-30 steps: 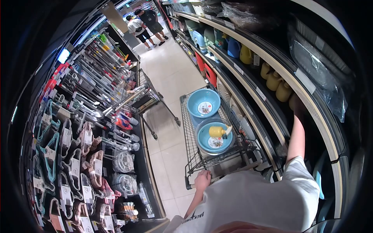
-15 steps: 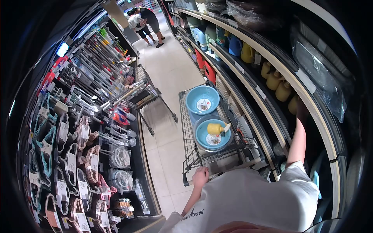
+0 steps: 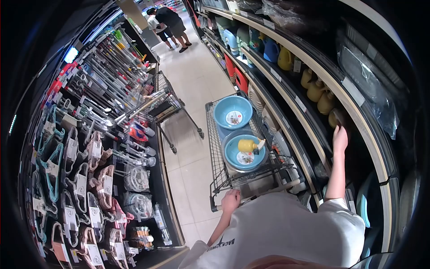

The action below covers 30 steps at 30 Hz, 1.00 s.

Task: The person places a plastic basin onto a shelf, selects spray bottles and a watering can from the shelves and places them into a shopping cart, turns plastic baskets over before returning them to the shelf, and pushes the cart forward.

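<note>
My left hand (image 3: 231, 201) is closed round the handle at the near left corner of a shopping cart (image 3: 217, 183). My right hand (image 3: 340, 138) reaches into the shelf on the right, fingers closed, right at the nearest yellow bottle (image 3: 334, 118). A small pale, blurred thing shows at its fingertips, too unclear to name. More yellow bottles (image 3: 315, 92) stand in a row beyond it. In the cart sit a far blue basin (image 3: 221, 114) and a near blue basin (image 3: 233, 158). A yellow spray bottle (image 3: 246, 145) lies on its side in the near one.
Another cart (image 3: 166, 106) stands at the left of the aisle. Hangers (image 3: 81, 187) and long-handled tools (image 3: 105, 67) hang on the left rack. Two people (image 3: 168, 26) are at the far end. Watering cans (image 3: 271, 50) share the right shelf, behind its front edge (image 3: 309, 62).
My right hand has drawn back toward me out of the shelf's shadow and now shows clearly. My left hand stays on the cart handle. The two far people have leaned closer together.
</note>
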Each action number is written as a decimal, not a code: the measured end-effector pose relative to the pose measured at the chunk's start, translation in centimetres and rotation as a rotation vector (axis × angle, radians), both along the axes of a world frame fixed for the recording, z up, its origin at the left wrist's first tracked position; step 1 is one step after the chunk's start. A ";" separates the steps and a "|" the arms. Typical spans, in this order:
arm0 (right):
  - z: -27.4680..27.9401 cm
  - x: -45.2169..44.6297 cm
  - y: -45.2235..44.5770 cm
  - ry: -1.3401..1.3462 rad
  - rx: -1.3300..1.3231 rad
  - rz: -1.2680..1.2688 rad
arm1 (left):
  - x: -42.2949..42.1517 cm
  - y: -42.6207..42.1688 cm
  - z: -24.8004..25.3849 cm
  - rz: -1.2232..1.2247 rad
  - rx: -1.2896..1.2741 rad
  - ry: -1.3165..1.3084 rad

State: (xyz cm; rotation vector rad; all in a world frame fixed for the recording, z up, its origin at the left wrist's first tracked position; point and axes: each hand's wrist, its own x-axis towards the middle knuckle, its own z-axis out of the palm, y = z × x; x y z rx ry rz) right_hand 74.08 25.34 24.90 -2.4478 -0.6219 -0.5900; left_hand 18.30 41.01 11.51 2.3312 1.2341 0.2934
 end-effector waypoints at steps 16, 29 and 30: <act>10.5 -14.8 3.9 -0.246 0.302 0.457 | 0.1 0.2 -0.2 -0.011 -0.033 0.010; 12.5 -21.6 6.7 0.443 0.403 1.023 | 3.7 2.5 3.9 0.135 -0.891 -0.649; 12.7 -22.0 6.8 0.554 0.374 1.064 | 4.4 2.7 6.3 0.132 -1.081 -0.813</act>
